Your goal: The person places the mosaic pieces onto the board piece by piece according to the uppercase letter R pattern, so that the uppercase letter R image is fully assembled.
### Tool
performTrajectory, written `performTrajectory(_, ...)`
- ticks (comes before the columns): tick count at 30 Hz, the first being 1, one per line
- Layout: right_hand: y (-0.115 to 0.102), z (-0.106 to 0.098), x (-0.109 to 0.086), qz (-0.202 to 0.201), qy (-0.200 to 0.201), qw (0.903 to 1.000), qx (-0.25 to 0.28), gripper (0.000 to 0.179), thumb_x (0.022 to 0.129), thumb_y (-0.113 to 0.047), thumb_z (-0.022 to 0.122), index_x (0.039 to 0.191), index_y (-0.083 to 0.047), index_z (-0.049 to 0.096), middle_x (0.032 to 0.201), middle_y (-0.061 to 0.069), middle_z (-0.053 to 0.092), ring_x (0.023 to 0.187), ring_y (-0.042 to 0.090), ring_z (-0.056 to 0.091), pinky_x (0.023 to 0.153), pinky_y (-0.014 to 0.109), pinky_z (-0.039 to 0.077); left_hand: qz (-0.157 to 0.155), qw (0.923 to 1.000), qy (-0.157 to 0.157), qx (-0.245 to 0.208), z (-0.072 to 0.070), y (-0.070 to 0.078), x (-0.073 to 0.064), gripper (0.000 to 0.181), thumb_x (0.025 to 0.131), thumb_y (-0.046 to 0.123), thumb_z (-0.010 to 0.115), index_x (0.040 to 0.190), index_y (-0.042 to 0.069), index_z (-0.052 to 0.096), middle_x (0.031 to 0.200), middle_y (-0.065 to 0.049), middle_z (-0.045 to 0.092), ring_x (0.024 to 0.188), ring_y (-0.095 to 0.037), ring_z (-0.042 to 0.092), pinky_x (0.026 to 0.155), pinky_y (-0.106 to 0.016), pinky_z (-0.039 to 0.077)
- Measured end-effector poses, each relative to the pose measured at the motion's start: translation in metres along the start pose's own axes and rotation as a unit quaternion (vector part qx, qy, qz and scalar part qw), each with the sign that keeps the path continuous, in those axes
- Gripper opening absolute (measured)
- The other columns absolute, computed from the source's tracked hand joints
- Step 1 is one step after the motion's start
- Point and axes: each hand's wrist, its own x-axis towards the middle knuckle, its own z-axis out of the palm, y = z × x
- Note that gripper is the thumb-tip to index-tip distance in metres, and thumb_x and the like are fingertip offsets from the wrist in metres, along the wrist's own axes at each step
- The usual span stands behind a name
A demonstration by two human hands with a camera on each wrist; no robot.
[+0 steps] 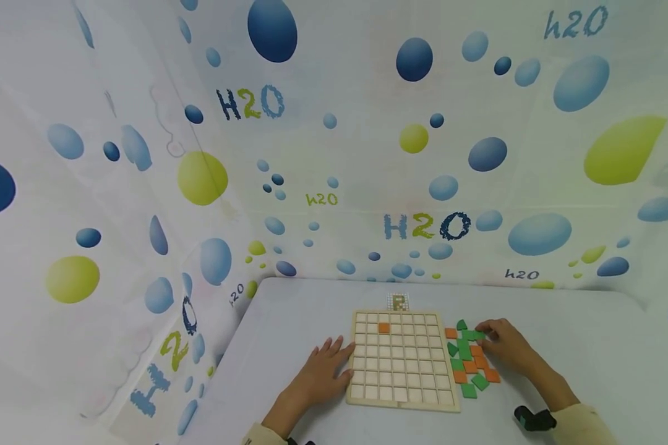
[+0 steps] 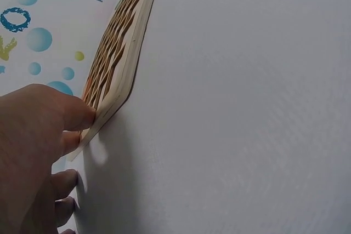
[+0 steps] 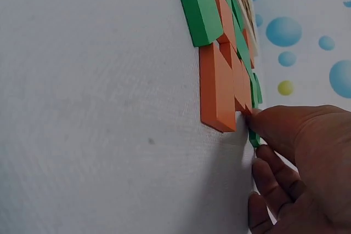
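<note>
A square wooden grid board (image 1: 399, 405) lies flat in front of me, with one orange tile (image 1: 384, 328) in a cell of its second row from the top. My left hand (image 1: 321, 374) rests at the board's left edge, fingers spread, with thumb and index finger touching the frame in the left wrist view. To the right of the board, my right hand (image 1: 509, 346) pinches a green tile (image 1: 480, 335) between thumb and index finger at the edge of a loose group of green and orange tiles. The right wrist view shows that green tile (image 3: 254, 138) partly hidden by the fingertips.
A small pattern card (image 1: 399, 301) lies just behind the board's far edge. Several orange tiles (image 1: 492, 376) and green tiles (image 1: 469, 390) lie close together beside the board's right edge on the white table (image 1: 306, 309). A printed curtain (image 1: 356, 154) hangs behind and to the left.
</note>
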Motion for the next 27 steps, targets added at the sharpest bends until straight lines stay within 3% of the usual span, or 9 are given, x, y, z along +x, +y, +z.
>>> performTrajectory(6, 0.000, 0.005, -0.001, -0.010, 0.006, 0.9999, 0.002, 0.033, 0.099, -0.015, 0.072, 0.127, 0.002, 0.065, 0.121, 0.019, 0.061, 0.107, 0.031, 0.058, 0.095, 0.054, 0.055, 0.002, 1.0000, 0.005, -0.001, 0.001, -0.001, -0.001, 0.060, 0.106, 0.043, 0.054, 0.162, 0.022, 0.046, 0.170, -0.014, 0.035, 0.158, -0.042, 0.029, 0.124, -0.067, 0.026)
performTrajectory(13, 0.001, 0.006, -0.002, -0.028, 0.035, 0.9984, -0.034, 0.028, 0.098, -0.011, 0.072, 0.120, 0.005, 0.066, 0.110, 0.018, 0.062, 0.102, 0.032, 0.061, 0.092, 0.056, 0.055, 0.008, 0.9999, 0.007, -0.004, 0.000, -0.001, -0.001, 0.060, 0.106, 0.043, 0.053, 0.162, 0.022, 0.045, 0.170, -0.015, 0.035, 0.158, -0.043, 0.029, 0.124, -0.068, 0.026)
performTrajectory(19, 0.000, 0.000, 0.000, -0.009, 0.064, 0.9967, -0.050, 0.025, 0.095, -0.005, 0.072, 0.116, 0.008, 0.067, 0.108, 0.021, 0.060, 0.100, 0.035, 0.061, 0.093, 0.058, 0.055, 0.003, 1.0000, 0.005, -0.002, 0.000, -0.001, 0.000, 0.060, 0.106, 0.043, 0.054, 0.162, 0.021, 0.046, 0.170, -0.015, 0.036, 0.158, -0.043, 0.029, 0.124, -0.068, 0.026)
performTrajectory(27, -0.006, -0.006, 0.009, 0.010, 0.055, 0.9974, -0.046, 0.024, 0.096, -0.005, 0.072, 0.115, 0.009, 0.067, 0.104, 0.020, 0.059, 0.094, 0.030, 0.057, 0.087, 0.052, 0.055, -0.001, 1.0000, 0.007, 0.000, 0.001, 0.000, -0.002, 0.060, 0.106, 0.042, 0.054, 0.161, 0.022, 0.046, 0.170, -0.014, 0.036, 0.158, -0.041, 0.030, 0.125, -0.066, 0.026)
